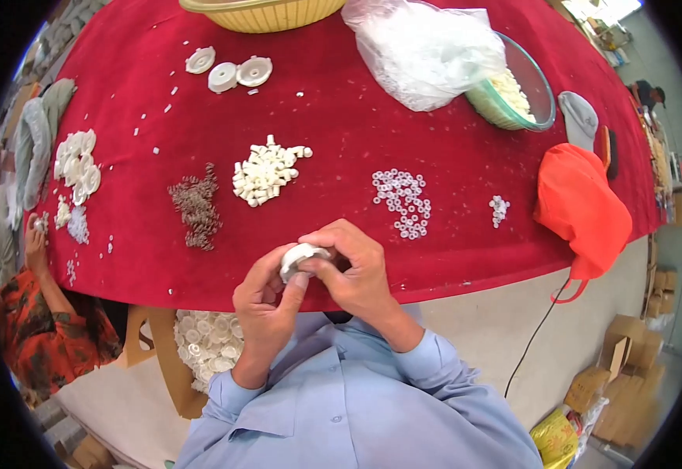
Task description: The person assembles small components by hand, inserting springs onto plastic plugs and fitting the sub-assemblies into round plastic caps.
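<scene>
Between both hands, above the near table edge, is a round white plastic cap (298, 256). My left hand (267, 297) grips it from the left, thumb below. The fingers of my right hand (353, 262) close on its right side, the thumb pressed to its inner face. Any small part under the thumbs is hidden. Beyond my hands lie a heap of small metal springs (196, 207), a pile of cream plastic plugs (267, 170) and a spread of clear rings (405, 202). Farther right sits a small cluster of clear pieces (499, 209).
A red cloth (325, 117) covers the table. At the back stand a yellow basket (267, 17), a plastic bag (427, 51) and a green bowl (513, 117). A red bag (579, 203) lies right; a box of white caps (208, 344) stands below. A co-worker's hand (36, 238) works left.
</scene>
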The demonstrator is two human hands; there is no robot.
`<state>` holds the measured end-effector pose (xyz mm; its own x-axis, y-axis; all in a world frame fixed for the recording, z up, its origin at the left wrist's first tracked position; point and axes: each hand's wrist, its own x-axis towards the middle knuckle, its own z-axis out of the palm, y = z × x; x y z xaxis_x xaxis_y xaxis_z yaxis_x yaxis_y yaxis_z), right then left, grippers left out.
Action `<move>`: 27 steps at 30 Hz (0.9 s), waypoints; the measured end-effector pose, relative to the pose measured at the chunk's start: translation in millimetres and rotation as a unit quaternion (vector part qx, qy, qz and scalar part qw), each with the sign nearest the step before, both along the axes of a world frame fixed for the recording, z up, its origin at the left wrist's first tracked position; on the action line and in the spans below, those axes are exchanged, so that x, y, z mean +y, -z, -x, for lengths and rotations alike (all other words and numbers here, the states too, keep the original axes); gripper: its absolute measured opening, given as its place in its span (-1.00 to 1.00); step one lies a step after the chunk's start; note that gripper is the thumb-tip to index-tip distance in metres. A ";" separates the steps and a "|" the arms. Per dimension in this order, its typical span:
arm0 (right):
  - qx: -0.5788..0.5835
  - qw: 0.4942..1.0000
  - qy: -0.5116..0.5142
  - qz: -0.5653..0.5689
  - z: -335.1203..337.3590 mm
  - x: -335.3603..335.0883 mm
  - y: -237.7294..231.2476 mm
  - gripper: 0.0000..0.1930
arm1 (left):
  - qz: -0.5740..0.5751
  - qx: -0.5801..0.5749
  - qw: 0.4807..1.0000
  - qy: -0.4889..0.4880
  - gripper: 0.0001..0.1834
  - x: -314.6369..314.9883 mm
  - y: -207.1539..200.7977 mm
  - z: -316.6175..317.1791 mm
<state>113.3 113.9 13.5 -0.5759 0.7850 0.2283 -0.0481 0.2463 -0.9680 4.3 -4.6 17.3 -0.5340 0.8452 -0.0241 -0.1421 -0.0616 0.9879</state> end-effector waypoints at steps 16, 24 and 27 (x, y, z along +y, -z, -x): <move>-0.163 0.956 0.101 -0.221 -43.2 83.0 -18.7 -0.83 | -0.006 0.029 0.999 -0.017 -0.76 3.5 9.4 13.9; -0.317 0.846 0.023 -0.428 -50.1 96.2 -21.8 -0.87 | -0.003 0.021 1.000 0.012 -0.74 0.1 12.1 23.2; -0.310 0.855 0.022 -0.414 -50.1 94.9 -26.0 -0.88 | -0.023 0.029 0.999 0.020 -0.74 -2.2 19.7 21.1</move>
